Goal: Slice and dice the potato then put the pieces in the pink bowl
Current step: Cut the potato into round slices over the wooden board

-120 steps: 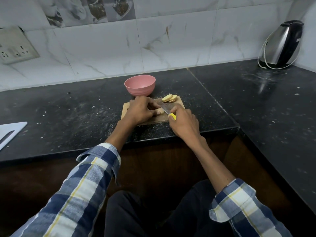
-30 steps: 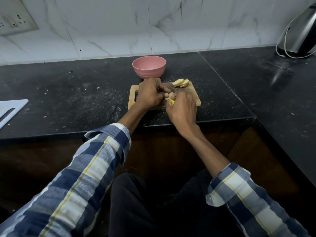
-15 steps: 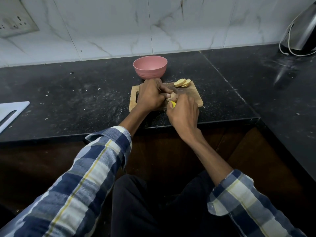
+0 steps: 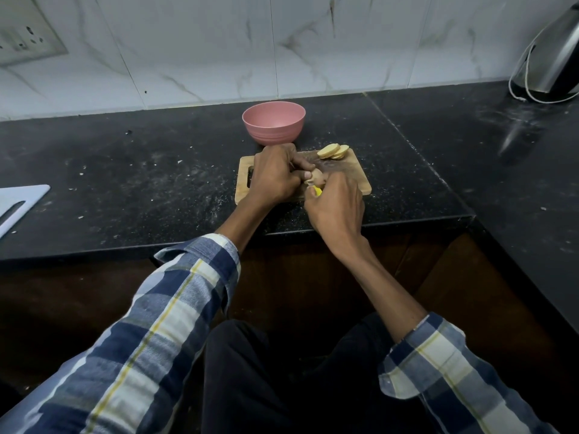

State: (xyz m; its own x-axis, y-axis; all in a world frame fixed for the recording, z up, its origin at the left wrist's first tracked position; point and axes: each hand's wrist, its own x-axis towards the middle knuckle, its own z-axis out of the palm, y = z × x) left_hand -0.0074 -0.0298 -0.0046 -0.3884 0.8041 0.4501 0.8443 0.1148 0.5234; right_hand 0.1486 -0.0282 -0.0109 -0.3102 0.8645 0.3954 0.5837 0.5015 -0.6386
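So, head cam view, looking down at a black speckled countertop (image 4: 131, 170) with a small wooden cutting board (image 4: 360, 180) sitting near the front edge. The left hand (image 4: 275, 177) is curled over the potato (image 4: 318, 178) in the middle of the board, fingers and thumb wrapped round it, only a little tan nub of it poking out on the right side. The right hand (image 4: 336, 208) is right up against it, closed round a knife with a yellow handle (image 4: 317, 191); only a bit of the yellow shows between the two hands, and I can't see the blade at all, it's hidden behind the fingers.

Up at the far right corner of the board there's a little overlapping stack of potato slices (image 4: 332, 151), pale yellow, well clear of both hands. The pink bowl (image 4: 273, 122) stands on the counter just behind the board, nothing visible inside it from this angle.

Other stuff: a white cutting board (image 4: 18, 202) at the left edge, a steel kettle (image 4: 554, 61) with a white cord in the far right corner, a switch plate (image 4: 25, 36) on the marble tiled wall. Both sleeves are blue plaid.
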